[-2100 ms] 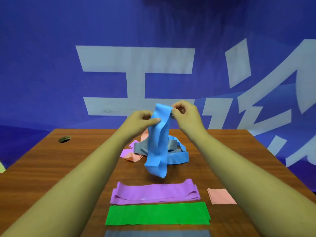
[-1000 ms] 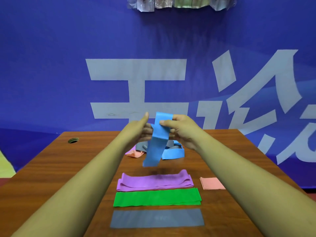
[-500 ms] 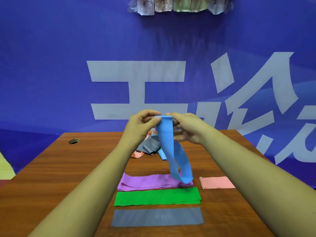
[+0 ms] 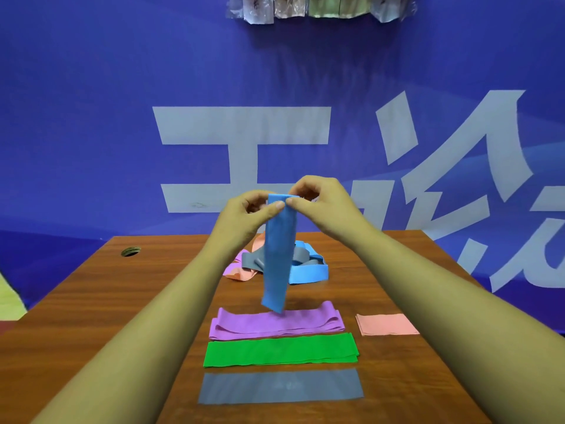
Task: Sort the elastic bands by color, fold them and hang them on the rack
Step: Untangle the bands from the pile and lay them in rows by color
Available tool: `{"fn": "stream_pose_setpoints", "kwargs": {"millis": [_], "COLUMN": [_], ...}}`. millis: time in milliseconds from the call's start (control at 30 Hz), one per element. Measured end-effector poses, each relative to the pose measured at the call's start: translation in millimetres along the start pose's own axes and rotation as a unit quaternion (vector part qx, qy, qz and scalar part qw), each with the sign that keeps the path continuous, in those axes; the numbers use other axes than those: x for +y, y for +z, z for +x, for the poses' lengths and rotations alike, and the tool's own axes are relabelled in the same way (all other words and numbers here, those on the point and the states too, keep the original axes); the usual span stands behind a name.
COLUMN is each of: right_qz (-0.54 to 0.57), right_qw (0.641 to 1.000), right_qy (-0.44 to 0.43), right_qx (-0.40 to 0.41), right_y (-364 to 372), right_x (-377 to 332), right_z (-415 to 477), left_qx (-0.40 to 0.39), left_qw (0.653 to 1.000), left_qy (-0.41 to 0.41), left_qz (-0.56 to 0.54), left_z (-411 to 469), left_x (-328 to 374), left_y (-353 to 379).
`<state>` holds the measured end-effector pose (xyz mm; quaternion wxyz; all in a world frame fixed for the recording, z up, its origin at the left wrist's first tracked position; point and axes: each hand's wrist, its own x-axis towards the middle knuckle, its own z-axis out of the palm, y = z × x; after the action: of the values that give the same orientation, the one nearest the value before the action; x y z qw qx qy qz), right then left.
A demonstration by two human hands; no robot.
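1. Left hand [image 4: 244,215]: raised over the table, with thumb and forefinger pinched on the upper left corner of the long light-blue elastic band [image 4: 276,255].
2. Right hand [image 4: 324,203]: level with the left hand, with thumb and forefinger pinched on the upper right corner of the same band. The two thumbs almost meet.
3. Light-blue elastic band: hangs straight down from both hands as a flat strip. Its lower end lies beyond the flat green elastic band [image 4: 279,350]; whether it touches anything below cannot be told.
4. Green band: the reference item, lying crosswise on the brown wooden table [image 4: 91,301].
5. Folded purple elastic band [image 4: 244,327]: just beyond the green band and parallel to it.
6. Flat grey elastic band [image 4: 281,387]: just on the near side of the green band, parallel and apart from it.
7. Folded salmon-pink square [image 4: 386,324]: just beyond the right end of the green band.
8. Tangled heap of unsorted bands [image 4: 308,272]: well beyond the green band, showing blue, grey, pink and purple.
9. Round hole [image 4: 131,251]: far beyond the green band, to its left.
10. Blue banner [image 4: 91,117]: upright behind the table, with pale characters.
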<state>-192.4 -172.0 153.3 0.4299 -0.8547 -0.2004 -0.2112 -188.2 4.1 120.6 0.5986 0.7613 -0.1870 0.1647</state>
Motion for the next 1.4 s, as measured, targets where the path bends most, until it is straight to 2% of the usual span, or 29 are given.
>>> {"fn": "stream_pose_setpoints", "kwargs": {"millis": [67,167,233,300,367,467,600,800,933,1233,1400], "right_qz": [0.067,0.115,0.108,0.068,0.063,0.134,0.229,0.265,0.285,0.297,0.298], "right_qw": [0.997,0.991,0.990,0.990,0.989,0.981,0.952,0.912,0.883,0.852,0.827], "right_qy": [0.033,0.068,0.088,0.099,0.107,0.138,0.200,0.298,0.346,0.398,0.458], "right_qx": [0.017,0.004,-0.036,-0.073,-0.076,-0.033,0.043,0.093,0.139,0.165,0.128], "right_y": [0,-2,-5,-8,-12,-17,-23,-22,-17,-4,15], "right_x": [-3,-5,-5,-4,-4,-3,9,54,80,121,144], "right_z": [2,4,5,5,9,16,16,-4,-17,-46,-68], "left_qx": [-0.009,-0.049,-0.062,-0.060,-0.062,-0.108,-0.187,-0.223,-0.245,-0.170,-0.031], "left_qw": [0.999,0.995,0.990,0.990,0.989,0.981,0.965,0.945,0.927,0.921,0.924], "left_qy": [-0.041,-0.055,-0.051,-0.053,-0.064,-0.112,-0.161,-0.225,-0.259,-0.349,-0.366], "left_qz": [0.011,-0.071,-0.118,-0.120,-0.122,-0.118,-0.093,-0.085,-0.116,-0.042,-0.104], "left_z": [-3,-9,-10,-10,-10,-19,-36,-57,-69,-76,-69], "left_x": [-11,-19,-17,-15,-16,-23,-47,-72,-84,-112,-138], "left_y": [0,6,9,13,17,20,14,-5,-17,-47,-58]}}
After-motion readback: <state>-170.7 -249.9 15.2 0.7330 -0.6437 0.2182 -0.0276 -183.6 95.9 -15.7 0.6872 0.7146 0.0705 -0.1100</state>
